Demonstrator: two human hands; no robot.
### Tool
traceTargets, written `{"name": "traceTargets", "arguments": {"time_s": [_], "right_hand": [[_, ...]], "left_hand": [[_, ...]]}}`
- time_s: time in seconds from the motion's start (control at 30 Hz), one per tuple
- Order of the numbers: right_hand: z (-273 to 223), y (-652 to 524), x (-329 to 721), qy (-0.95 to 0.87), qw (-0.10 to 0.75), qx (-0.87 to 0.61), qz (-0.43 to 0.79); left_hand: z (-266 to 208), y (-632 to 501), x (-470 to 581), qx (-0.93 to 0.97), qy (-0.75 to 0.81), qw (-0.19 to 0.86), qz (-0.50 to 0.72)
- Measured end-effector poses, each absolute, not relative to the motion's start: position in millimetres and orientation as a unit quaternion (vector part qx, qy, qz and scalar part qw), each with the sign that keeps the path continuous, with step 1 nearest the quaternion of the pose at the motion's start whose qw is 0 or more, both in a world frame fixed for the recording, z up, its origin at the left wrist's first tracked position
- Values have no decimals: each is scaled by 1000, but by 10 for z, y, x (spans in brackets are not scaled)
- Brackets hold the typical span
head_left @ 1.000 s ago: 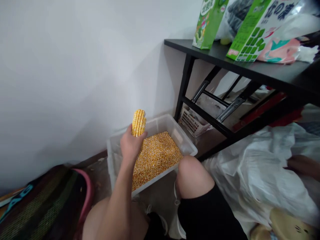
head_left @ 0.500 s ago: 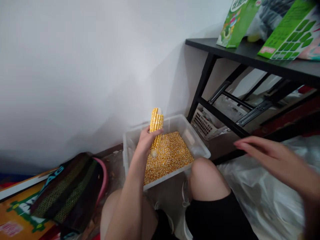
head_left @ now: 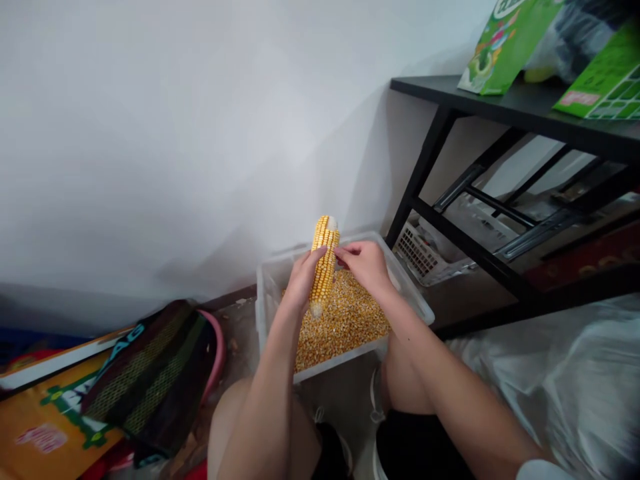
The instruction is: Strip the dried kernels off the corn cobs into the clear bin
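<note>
My left hand point(head_left: 303, 277) is wrapped round an ear of corn point(head_left: 324, 270), holding it upright with a slight tilt to the right. The ear is covered in yellow kernels, with a whitish patch at its top right and a pale lower end. At the ear's right side, my right hand point(head_left: 367, 265) has its thumb and fingers bent together against the kernels. Below both hands is a translucent plastic bin point(head_left: 345, 357), with a heap of loose corn kernels point(head_left: 345, 320) in it between my knees and the wall.
To the right stands a black table point(head_left: 500, 107) with green cartons point(head_left: 515, 47) on top. Beneath it is a white basket point(head_left: 420, 253). Clear plastic sheeting point(head_left: 575, 373) lies at lower right. A dark mesh bag point(head_left: 155, 373) and a pink basin point(head_left: 219, 350) are on the left.
My right hand has come in from the far right to the ear of corn. My left hand keeps its hold on the ear. The view has shifted slightly.
</note>
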State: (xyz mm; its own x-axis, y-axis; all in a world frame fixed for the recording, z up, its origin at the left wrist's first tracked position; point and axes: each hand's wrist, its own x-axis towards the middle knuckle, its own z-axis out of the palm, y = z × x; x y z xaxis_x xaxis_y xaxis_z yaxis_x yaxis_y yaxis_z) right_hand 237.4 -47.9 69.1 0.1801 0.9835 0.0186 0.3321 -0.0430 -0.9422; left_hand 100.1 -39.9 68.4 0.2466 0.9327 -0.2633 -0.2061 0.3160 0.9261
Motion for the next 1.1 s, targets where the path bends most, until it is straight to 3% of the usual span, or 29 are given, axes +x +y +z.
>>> {"name": "traceTargets", "arguments": {"time_s": [0.13, 0.37, 0.67, 0.87, 1.0, 1.1], "right_hand": [[716, -517, 2354, -563, 442, -645, 267], [747, -528, 2487, -444, 541, -489, 520], [584, -515, 2749, -364, 601, -491, 515], [389, -452, 2867, -567, 485, -520, 415], [385, -380, 2824, -592, 424, -496, 473], [470, -455, 2859, -551, 446, -507, 491]], "left_hand": [[605, -357, 1012, 421, 449, 660, 431], [587, -363, 1004, 391, 449, 682, 425], [793, -454, 1007, 330, 424, 756, 374], [824, -437, 936, 325, 359, 810, 330], [820, -415, 916, 298, 329, 848, 288], [819, -412, 917, 274, 332, 851, 299]]}}
